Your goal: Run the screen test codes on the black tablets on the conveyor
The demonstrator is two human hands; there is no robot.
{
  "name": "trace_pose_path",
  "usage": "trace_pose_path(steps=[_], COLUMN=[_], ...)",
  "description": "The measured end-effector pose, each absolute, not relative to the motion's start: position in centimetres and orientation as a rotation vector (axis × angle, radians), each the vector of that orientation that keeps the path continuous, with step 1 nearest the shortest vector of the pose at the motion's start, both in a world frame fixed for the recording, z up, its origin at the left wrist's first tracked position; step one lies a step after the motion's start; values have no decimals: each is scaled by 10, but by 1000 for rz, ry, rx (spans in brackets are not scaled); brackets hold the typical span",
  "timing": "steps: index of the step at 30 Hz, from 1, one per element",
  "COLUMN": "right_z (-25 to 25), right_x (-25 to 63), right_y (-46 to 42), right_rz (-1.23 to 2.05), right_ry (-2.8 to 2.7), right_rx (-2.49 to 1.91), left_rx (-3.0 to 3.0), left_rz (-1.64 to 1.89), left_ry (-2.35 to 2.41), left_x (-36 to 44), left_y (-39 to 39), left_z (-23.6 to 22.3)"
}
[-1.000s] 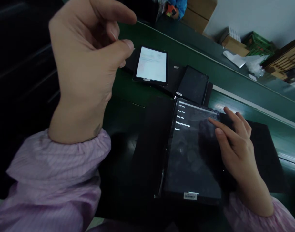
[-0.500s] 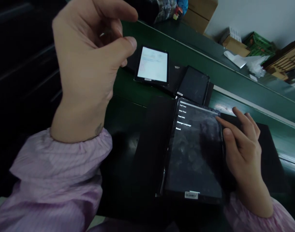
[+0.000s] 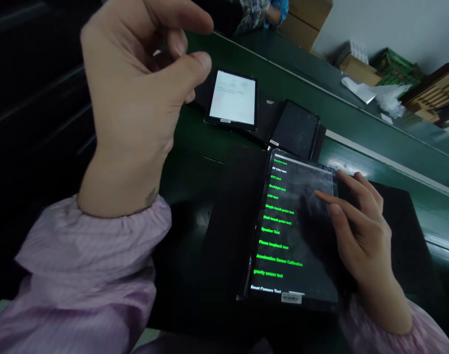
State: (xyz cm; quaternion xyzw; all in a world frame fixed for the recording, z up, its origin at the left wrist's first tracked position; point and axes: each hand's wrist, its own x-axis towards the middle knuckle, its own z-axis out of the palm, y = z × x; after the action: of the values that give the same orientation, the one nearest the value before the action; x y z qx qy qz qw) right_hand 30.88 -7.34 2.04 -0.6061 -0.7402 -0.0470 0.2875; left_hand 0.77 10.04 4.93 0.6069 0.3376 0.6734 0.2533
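Tablet (image 3: 294, 236) showing mostly green text lies face-up on the worktop (image 3: 191, 137); right hand (image 3: 364, 228), grip apart, points at its screen; raised left hand (image 3: 132, 98) has thumb and forefinger apart.

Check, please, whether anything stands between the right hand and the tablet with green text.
Nothing visible stands between them. The right hand is at the right side of the tablet, index finger extended over it; whether it touches, I cannot tell. The left hand is away to the left.
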Motion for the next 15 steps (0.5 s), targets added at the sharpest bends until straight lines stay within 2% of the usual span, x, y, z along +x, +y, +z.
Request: trace_pose_path(steps=[7,15], right_z=[18,15], right_x=[308,324], right_y=[-73,-85], right_rz=[-84,-22], right_ry=[-2051,-1796], right_rx=[-1583,-1665], left_rx=[1650,1482], left_rz=[1842,1747], left_ry=[878,956], left_x=[10,14], left_y=[99,98], left_z=[50,50])
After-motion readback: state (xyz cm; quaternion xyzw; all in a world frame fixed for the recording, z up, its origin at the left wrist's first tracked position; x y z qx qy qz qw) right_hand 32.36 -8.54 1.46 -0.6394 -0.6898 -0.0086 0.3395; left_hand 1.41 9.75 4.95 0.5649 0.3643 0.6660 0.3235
